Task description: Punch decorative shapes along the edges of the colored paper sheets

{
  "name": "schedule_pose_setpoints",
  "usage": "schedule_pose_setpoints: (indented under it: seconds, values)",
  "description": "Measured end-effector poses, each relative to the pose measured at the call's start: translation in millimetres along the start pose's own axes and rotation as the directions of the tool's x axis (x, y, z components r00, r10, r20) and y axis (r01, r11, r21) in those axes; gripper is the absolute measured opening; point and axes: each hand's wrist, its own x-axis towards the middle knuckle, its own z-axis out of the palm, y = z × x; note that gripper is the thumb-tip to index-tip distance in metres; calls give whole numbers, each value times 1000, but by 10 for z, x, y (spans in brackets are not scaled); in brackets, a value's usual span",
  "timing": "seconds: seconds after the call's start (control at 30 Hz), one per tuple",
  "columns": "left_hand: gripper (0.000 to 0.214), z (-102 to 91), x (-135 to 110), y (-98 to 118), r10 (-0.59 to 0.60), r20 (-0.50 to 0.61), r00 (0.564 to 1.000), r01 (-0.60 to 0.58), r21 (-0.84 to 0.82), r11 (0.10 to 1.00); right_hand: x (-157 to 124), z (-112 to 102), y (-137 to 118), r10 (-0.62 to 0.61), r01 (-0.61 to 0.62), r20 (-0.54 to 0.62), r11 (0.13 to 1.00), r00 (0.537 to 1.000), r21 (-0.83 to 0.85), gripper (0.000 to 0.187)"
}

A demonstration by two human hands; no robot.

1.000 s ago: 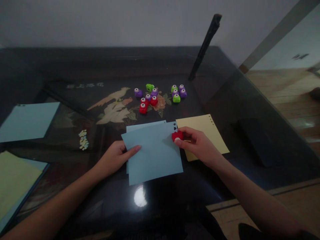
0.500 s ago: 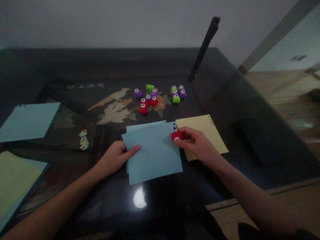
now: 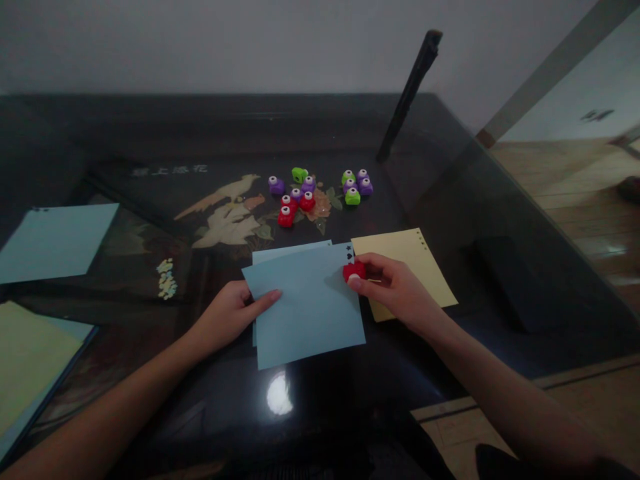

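Observation:
A light blue sheet of paper (image 3: 305,307) lies on the dark glass table, over a second blue sheet. My left hand (image 3: 233,313) grips its left edge, thumb on top and fingers under. My right hand (image 3: 395,287) is closed on a small red paper punch (image 3: 354,271) set on the sheet's right edge near the top corner, with my thumb on the punch. Two small punched shapes show in that corner just above the punch. A yellow sheet (image 3: 405,263) with holes along its top right edge lies under my right hand.
Several red, purple and green punches (image 3: 300,193) sit in a group further back, with another cluster (image 3: 357,185) to their right. A blue sheet (image 3: 55,240) and a yellow-green pad (image 3: 30,360) lie at the left. A dark bar (image 3: 407,93) leans at the back; a black object (image 3: 515,283) rests at the right.

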Motion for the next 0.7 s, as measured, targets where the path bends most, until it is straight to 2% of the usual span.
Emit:
schedule_pose_setpoints:
  seconds: [0.7]
  values:
    - [30,-1,-8,-40,27,2,1000,-27,28,999,5,12,-7,32,-32,-10,999,999,12,30]
